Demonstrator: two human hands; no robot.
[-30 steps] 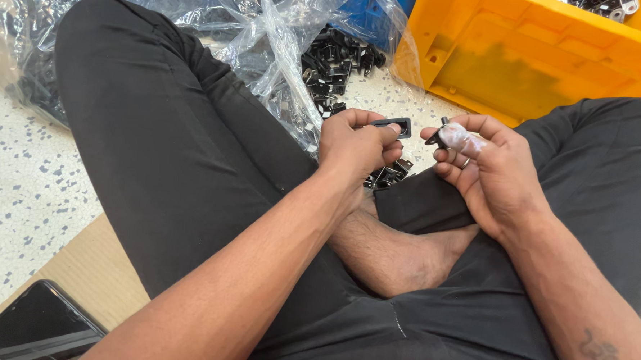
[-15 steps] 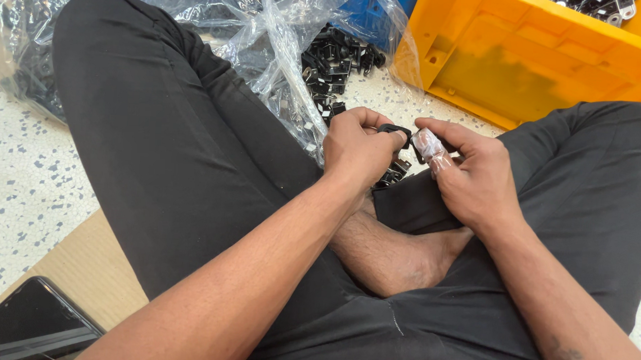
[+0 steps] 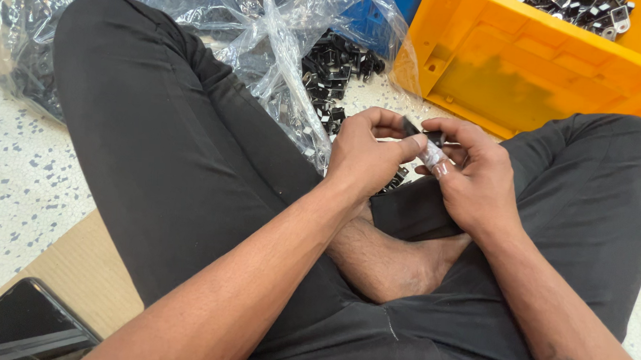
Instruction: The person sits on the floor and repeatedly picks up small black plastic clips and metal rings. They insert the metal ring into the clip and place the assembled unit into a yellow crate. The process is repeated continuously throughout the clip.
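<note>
My left hand [image 3: 368, 155] and my right hand [image 3: 472, 176] meet in front of me, above my crossed legs. Both pinch one small black part [image 3: 413, 128] between thumbs and fingertips. A finger of my right hand is wrapped in pale tape. Just beyond my hands lies a heap of similar small black parts [image 3: 332, 72] on the floor, partly inside a clear plastic bag [image 3: 219, 24]. I sit cross-legged in black trousers, with a bare foot [image 3: 396, 259] under my forearms.
An orange plastic crate [image 3: 527, 66] stands at the upper right, holding more small black and silver parts at its far edge. A dark phone [image 3: 22, 329] lies on a sheet of cardboard [image 3: 86, 278] at the lower left. The floor is speckled white.
My hands have come closer together; the right hand moved left to the left hand, and both now grip the same small black part.
</note>
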